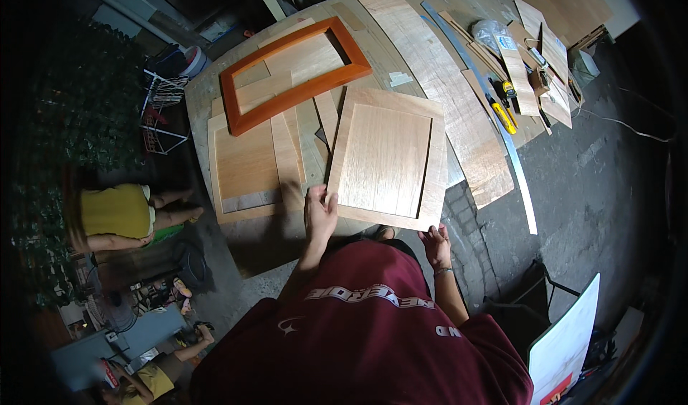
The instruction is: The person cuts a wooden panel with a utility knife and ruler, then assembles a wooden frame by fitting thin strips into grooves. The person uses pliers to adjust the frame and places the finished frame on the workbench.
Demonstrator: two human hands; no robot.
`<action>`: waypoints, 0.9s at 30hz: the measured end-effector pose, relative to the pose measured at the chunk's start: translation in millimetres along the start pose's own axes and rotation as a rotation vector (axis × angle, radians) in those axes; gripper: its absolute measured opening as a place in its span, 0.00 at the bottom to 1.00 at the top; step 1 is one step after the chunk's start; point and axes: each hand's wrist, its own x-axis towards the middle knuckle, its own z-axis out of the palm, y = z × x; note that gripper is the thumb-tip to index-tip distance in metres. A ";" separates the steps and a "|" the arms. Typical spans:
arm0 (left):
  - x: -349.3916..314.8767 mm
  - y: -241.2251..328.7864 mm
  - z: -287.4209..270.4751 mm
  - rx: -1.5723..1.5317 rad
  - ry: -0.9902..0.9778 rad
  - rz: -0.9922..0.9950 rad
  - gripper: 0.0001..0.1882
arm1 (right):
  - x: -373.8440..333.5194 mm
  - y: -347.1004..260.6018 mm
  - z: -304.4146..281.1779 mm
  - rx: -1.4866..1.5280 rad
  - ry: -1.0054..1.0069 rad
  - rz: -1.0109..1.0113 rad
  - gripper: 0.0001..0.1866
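Between my two hands is a pale framed wooden panel, tilted up over the front of the worktable. My left hand is closed on its lower left edge. At the lower right corner, my right hand pinches the frame between thumb and fingers. A second pale framed panel lies to the left, partly covered by loose wooden strips. Behind it, an orange-brown wooden frame rests on top of other boards.
A long plywood strip crosses the table. At right lie a metal ruler, a yellow utility knife, a tape measure and a plastic bag. Two people are at left. A chair stands at lower right.
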 end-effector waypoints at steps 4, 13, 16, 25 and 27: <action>-3.1 208.9 -84.4 -0.416 0.068 0.366 0.08 | 3.4 3.1 -2.0 -0.026 -0.008 0.030 0.06; -81.2 395.7 -167.7 -0.946 0.162 1.785 0.04 | -1.7 -8.5 4.7 -0.064 0.213 0.014 0.09; -77.5 392.3 -158.6 -1.056 -0.038 1.782 0.08 | 8.4 8.8 -38.1 -0.325 0.399 -0.151 0.15; -69.0 379.2 -139.2 -1.100 -0.426 1.766 0.15 | -45.1 50.8 -98.9 -1.208 0.302 0.145 0.17; -71.9 381.9 -139.3 -1.057 -0.431 1.750 0.16 | -54.6 51.0 -83.3 -1.391 0.243 0.205 0.15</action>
